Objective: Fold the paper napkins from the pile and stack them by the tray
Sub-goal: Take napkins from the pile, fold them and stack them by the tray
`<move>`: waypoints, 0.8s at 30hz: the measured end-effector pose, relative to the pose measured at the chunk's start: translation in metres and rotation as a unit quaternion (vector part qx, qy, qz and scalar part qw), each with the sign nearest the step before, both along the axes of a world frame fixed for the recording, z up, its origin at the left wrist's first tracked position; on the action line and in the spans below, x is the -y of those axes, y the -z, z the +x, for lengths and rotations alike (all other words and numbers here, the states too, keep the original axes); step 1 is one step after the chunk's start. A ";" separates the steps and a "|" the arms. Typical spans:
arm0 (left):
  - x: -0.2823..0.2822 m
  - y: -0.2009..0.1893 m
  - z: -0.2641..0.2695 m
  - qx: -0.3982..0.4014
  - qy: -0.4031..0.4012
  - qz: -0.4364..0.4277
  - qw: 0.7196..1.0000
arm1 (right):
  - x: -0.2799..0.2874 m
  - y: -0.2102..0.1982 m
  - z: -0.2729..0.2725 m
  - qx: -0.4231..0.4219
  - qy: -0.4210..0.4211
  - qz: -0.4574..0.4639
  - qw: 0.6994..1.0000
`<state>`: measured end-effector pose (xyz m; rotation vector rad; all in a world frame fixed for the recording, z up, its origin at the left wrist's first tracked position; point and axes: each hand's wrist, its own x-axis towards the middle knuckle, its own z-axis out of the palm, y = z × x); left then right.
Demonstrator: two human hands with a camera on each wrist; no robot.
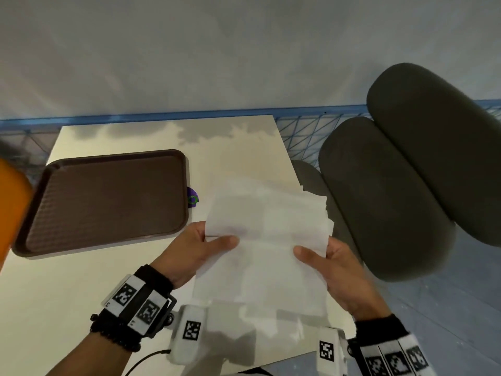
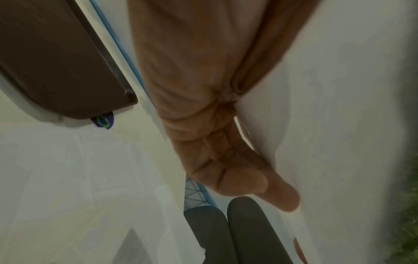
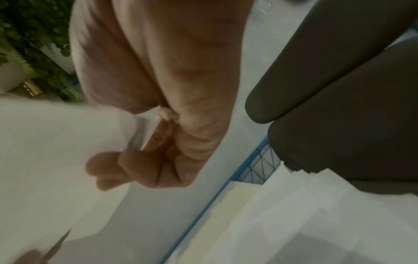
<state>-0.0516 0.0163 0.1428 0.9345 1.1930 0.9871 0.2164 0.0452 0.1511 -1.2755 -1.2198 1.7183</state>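
Observation:
I hold one white paper napkin (image 1: 260,267) above the table, spread between both hands. My left hand (image 1: 214,244) pinches its left edge, thumb on top and fingers beneath. My right hand (image 1: 309,253) pinches its right edge the same way. In the left wrist view the napkin (image 2: 339,125) lies against my left hand's fingers (image 2: 248,178). The right wrist view shows the napkin (image 3: 45,151) over my right hand's curled fingers (image 3: 108,169). The pile of napkins (image 1: 295,204) lies on the table beyond the held one. A brown tray (image 1: 108,196) sits at the left.
The white table (image 1: 67,308) ends just right of the napkin pile. Two dark grey chair cushions (image 1: 401,172) stand close to that right edge. A small purple and green object (image 1: 193,200) peeks out beside the tray's right rim. An orange thing (image 1: 10,202) is at the far left.

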 end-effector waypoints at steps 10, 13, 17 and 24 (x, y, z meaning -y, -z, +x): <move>0.019 -0.021 -0.056 0.083 -0.019 0.028 0.996 | 0.009 0.001 -0.013 -0.068 -0.029 0.091 0.993; 0.018 -0.028 -0.070 0.144 -0.051 0.013 0.988 | 0.008 0.005 -0.004 -0.066 -0.094 0.152 0.982; 0.020 -0.040 -0.061 0.046 -0.052 0.051 0.996 | 0.009 0.013 0.006 -0.042 -0.122 0.138 0.982; 0.022 -0.056 -0.048 -0.203 -0.045 0.148 0.967 | 0.000 0.004 0.009 0.197 -0.107 0.253 0.941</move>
